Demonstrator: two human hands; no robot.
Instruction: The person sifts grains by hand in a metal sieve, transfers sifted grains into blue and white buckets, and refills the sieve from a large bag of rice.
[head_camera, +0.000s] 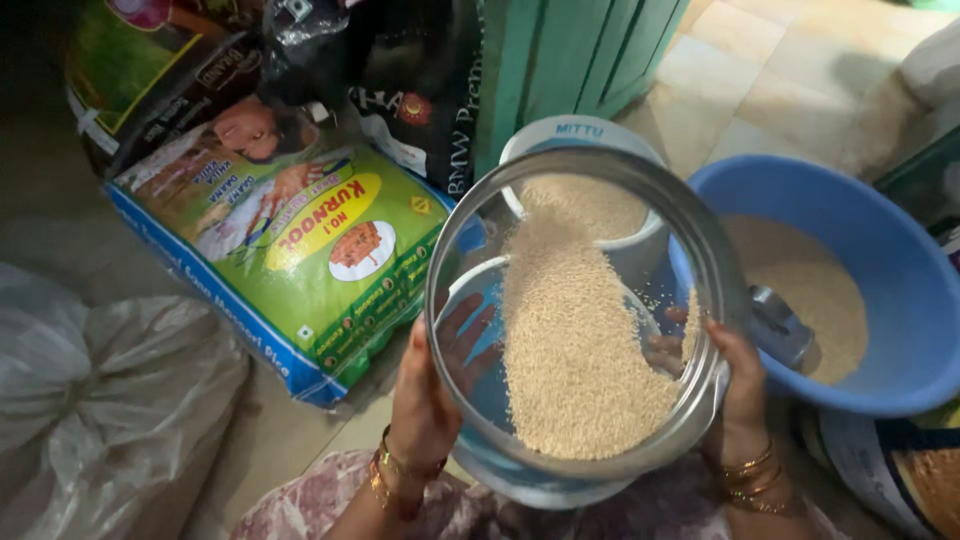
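Observation:
I hold a round clear glass bowl (470, 240) tilted away from me, with a heap of pale small grain (570, 350) sliding inside it. My left hand (425, 400) grips its left rim, fingers showing through the glass. On the bowl's right rim sits my right hand (735, 385), fingertips inside. Gold bangles are on both wrists. Beyond the bowl's far edge stands a white bucket (580, 135) holding the same grain.
A blue plastic tub (880, 250) at the right holds grain and a metal scoop (785, 325). A green and blue printed sack (300, 250) lies at the left, dark sacks behind it, a clear plastic bag (90, 400) at the lower left. Tiled floor beyond.

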